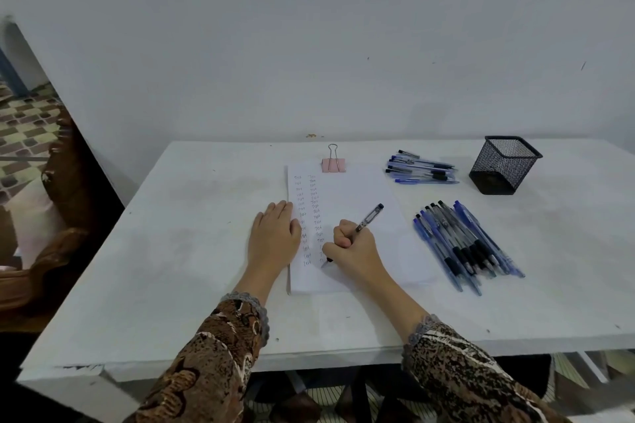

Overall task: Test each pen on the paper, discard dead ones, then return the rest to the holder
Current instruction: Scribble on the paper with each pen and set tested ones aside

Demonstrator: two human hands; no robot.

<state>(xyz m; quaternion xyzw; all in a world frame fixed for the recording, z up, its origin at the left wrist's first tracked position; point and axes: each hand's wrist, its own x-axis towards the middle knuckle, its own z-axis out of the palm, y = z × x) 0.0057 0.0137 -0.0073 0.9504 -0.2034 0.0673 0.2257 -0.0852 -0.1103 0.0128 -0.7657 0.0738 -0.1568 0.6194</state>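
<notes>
White paper (pixel 354 196) under flat left hand (pixel 275 233), right hand (pixel 357 251) gripping pen (pixel 369 218), tip on paper

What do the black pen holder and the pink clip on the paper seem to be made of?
The pen holder looks like black-painted metal mesh: its grid walls are see-through. The clip seems pink-coated sheet metal with bare silvery wire handles, probably steel.

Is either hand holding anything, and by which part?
The right hand grips a pen low on its barrel, near the tip, which meets the paper. The left hand holds nothing; it lies flat on the paper's left edge.
</notes>
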